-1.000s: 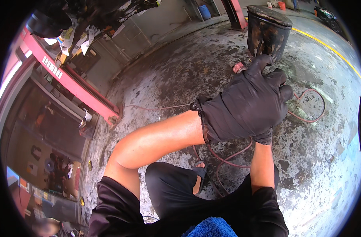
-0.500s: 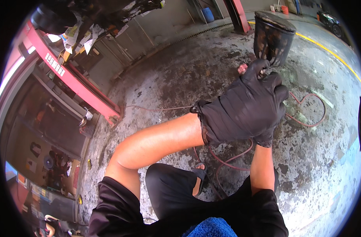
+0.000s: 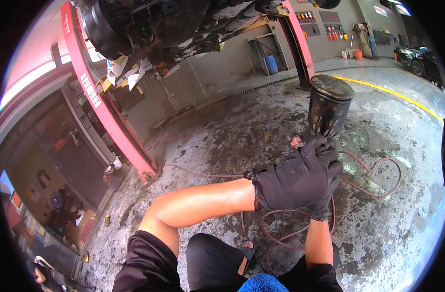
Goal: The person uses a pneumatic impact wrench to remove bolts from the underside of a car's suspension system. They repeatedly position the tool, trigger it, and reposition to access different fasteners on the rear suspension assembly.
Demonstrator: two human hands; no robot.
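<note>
A dark, stained spray gun cup (image 3: pixel 330 112) with a round lid stands upright just beyond my hands. Beside my fingertips a reddish metal fitting (image 3: pixel 296 142) of the gun shows. My left hand (image 3: pixel 298 175), in a black glove, is closed at the gun below the cup, its forearm crossing from the left. Behind and under it is my right hand (image 3: pixel 320 210), also gloved in black. Only its wrist side shows clearly; it appears closed on the gun's body, which the gloves mostly hide. A reddish air hose (image 3: pixel 281 242) loops over the floor below my hands.
Overhead at the far left hangs a raised vehicle's dark underside (image 3: pixel 178 29), with paper sheets (image 3: pixel 135 78) stuck about it. Red lift posts (image 3: pixel 103 112) stand left and behind. The floor (image 3: pixel 208 126) is stained and patchy. A blue barrel (image 3: pixel 271 64) and black car (image 3: pixel 419 61) are farther off.
My view has tilted up, so more of the raised vehicle and back wall shows. My hands and the spray gun appear lower in the picture, with the grip unchanged.
</note>
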